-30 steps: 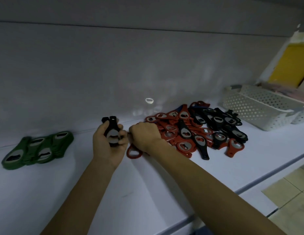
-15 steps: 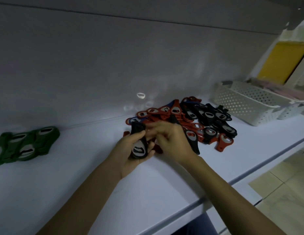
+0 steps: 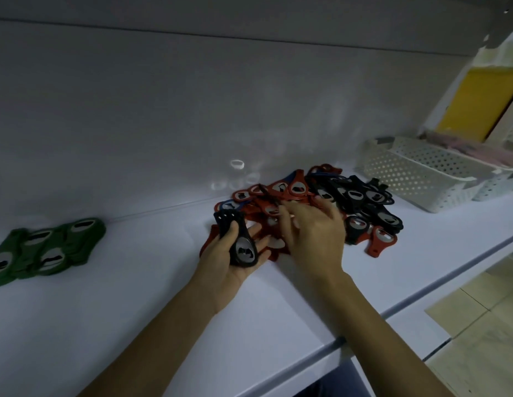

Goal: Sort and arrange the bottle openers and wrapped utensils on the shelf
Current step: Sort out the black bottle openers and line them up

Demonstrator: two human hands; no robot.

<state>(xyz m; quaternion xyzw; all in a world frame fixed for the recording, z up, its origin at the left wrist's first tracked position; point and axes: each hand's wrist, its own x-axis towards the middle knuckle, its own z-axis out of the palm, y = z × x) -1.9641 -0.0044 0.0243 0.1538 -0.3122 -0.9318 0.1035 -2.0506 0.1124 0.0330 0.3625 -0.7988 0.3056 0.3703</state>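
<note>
Now the left grip (image 3: 220, 267) lies palm-up above the shelf (image 3: 120, 325), thumb clamping stacked black openers (image 3: 242, 250). The right grip (image 3: 315, 239) hovers, fingers loosely spread, over the red-and-black pile (image 3: 358, 196). Green openers (image 3: 49, 250) lie well left.

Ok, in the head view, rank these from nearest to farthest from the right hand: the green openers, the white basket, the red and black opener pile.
1. Red and black opener pile: the right hand reaches over its near edge.
2. White basket: off to the right, further back.
3. Green openers: far left, beyond the left hand.
</note>
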